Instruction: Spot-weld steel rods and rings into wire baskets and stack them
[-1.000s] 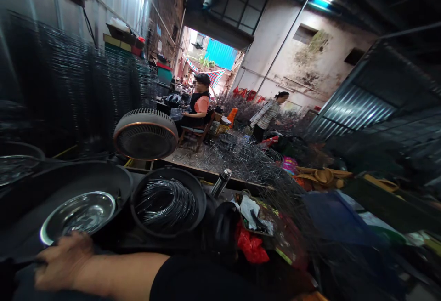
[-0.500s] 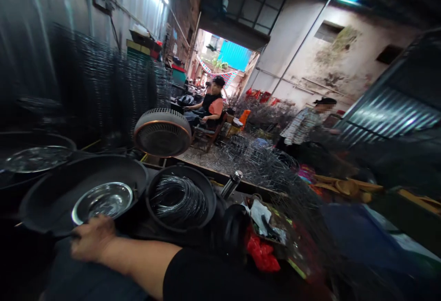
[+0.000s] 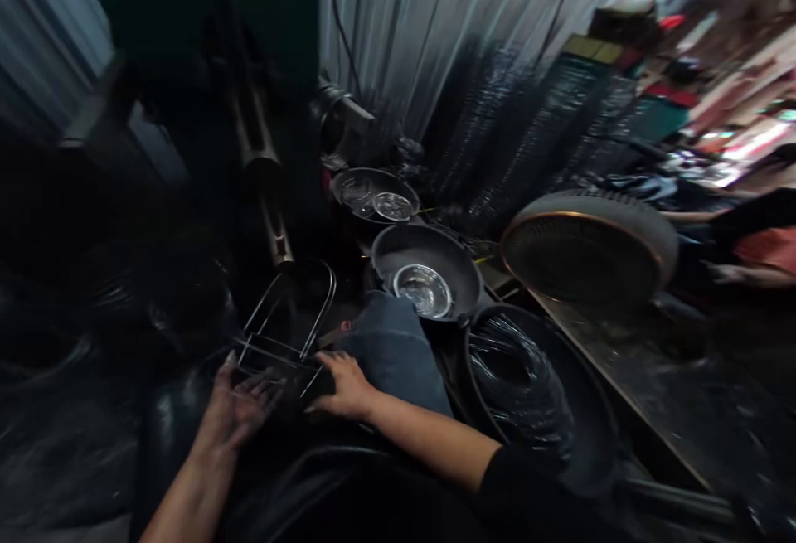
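A bent wire frame (image 3: 272,342) with two long loops lies in front of a dark machine's metal arm (image 3: 264,170). My left hand (image 3: 240,410) is at the frame's near left side, palm up and fingers spread, with the thumb by the wire. My right hand (image 3: 345,385) is at the frame's right end, thumb and fingers apart, fingertips close to the wire; contact is hard to make out in the dark blur. A shiny metal bowl (image 3: 423,290) sits inside a wide black pan (image 3: 463,265), beyond my knee.
Another pan (image 3: 348,182) holds round wire pieces. Coiled wires (image 3: 522,381) fill a black pan (image 3: 594,394) at right. Behind stand a round fan (image 3: 588,253) and tall wire stacks (image 3: 497,128) by the metal wall. A person's arm (image 3: 740,273) shows at the right edge.
The view has swung left and down. My right hand has left the bowl's edge and is now by the wire frame. My left hand, the frame and the machine have come into view.
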`<state>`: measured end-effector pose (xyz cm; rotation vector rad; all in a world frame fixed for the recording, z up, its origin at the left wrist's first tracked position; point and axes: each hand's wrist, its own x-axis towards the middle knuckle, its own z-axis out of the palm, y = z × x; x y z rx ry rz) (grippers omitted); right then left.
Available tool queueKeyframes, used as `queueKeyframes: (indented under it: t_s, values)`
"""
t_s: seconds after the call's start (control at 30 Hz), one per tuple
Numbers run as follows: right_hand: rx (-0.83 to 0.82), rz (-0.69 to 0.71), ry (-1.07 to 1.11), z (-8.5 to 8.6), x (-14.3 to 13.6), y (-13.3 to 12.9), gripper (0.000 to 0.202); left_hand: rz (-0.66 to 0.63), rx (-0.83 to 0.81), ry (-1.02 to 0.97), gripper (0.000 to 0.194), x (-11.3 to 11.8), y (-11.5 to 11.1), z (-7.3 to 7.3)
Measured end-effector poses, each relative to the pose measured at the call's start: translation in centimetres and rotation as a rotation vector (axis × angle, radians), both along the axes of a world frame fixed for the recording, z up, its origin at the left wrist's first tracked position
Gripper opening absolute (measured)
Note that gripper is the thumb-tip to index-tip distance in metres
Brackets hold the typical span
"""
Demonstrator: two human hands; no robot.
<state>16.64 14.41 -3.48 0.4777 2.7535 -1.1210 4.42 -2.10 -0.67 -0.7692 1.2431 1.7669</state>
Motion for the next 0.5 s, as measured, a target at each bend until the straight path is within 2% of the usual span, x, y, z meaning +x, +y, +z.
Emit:
queueKeyframes:
  t_s: [0.07, 0.13, 0.17, 0.23, 0.3, 0.4, 0.5]
  values:
    - [-0.062, -0.001, 0.108, 0.1, -0.3, -0.6, 0.056, 0.001, 0.081, -0.103, 0.077, 0.2, -0.2, -0.4]
    - [-0.16, -0.01, 0.208, 0.5, -0.7, -0.6, 0.028, -0.129, 0.109, -0.116, 0.083, 0.2, -0.1, -0.8]
    - [-0.23, -0.036, 0.243, 0.7, -0.9, -0.5, 0.022, -0.216, 0.082, -0.071, 0.084, 0.2, -0.1, -1.1]
    - [-0.388, -0.154, 0.296, 1.1, -1.3, -0.2, 0.023, -0.347, -0.038, 0.123, 0.077, 0.2, -0.2, -1.5]
    - [-0.509, -0.285, 0.32, 1.4, -1.8, 0.2, 0.024, -0.385, -0.153, 0.346, 0.066, 0.3, -0.3, -1.7]
    - [-0.565, -0.336, 0.313, 1.8, -2.3, 0.7, 0.022, -0.433, -0.247, 0.665, 0.092, 0.8, 0.1, -1.9]
    - [-0.568, -0.284, 0.296, 2.1, -2.6, 0.9, 0.019, -0.491, -0.345, 0.995, 0.098, 1.3, 0.7, -2.1]
